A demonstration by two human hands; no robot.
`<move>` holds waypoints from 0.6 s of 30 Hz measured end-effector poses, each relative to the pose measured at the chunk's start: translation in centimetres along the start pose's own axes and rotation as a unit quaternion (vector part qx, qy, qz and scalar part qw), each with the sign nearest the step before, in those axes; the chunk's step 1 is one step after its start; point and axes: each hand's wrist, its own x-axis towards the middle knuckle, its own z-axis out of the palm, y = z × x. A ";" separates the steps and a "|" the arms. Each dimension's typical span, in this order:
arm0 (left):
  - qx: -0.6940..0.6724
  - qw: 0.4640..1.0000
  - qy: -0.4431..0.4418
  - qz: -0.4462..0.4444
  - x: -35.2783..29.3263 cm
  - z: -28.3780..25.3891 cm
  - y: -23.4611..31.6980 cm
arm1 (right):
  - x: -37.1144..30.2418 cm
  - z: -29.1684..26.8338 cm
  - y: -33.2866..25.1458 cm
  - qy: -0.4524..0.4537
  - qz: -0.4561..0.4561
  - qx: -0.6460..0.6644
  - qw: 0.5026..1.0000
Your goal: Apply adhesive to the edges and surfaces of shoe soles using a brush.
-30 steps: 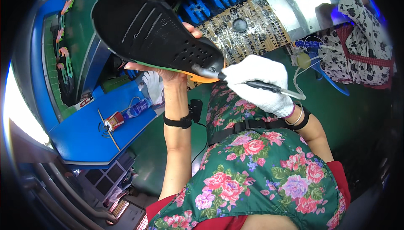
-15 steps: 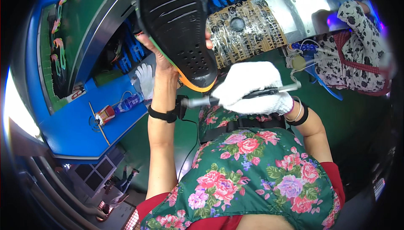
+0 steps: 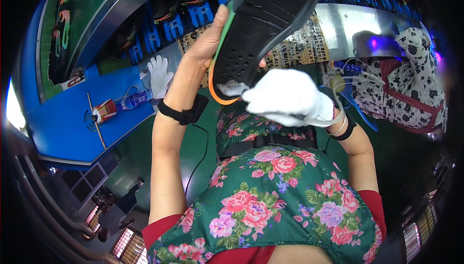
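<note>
My bare left hand (image 3: 205, 46) grips a black shoe sole (image 3: 263, 25) by its edge, tilted, with its hollow, holed face towards me. The rim is orange at the near end and green along the left side. A whitish shiny patch shows inside that near end. Beside it, my right hand (image 3: 287, 97), in a white knitted glove, is closed around a slim pen-shaped tool. The glove hides most of the tool now; its tip end is at the sole's near edge, and I cannot tell whether it touches.
A metal conveyor edge (image 3: 353, 27), partly wrapped in taped cardboard (image 3: 299, 46), runs ahead with blue racks (image 3: 198, 15) behind. On the left blue table (image 3: 63, 133) lie a white glove (image 3: 158, 75) and a bottle (image 3: 133, 100). Patterned cloth (image 3: 396, 90) is at right.
The sole has swung, its far end leaning right and its near end shifting left. My gloved right hand has turned and come to the sole's near end with the tool.
</note>
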 end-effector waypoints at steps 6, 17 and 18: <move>0.154 0.981 0.109 -0.048 -0.3 0.3 0.0 | 0.3 -0.2 0.5 0.028 0.021 0.114 0.993; -0.152 0.981 0.121 -0.017 -1.8 -1.1 -2.9 | 0.9 -2.6 0.2 0.169 0.258 0.132 0.942; -0.171 0.981 0.093 -0.010 -1.9 -1.0 -3.7 | 1.1 -2.8 0.2 0.197 0.282 0.099 0.934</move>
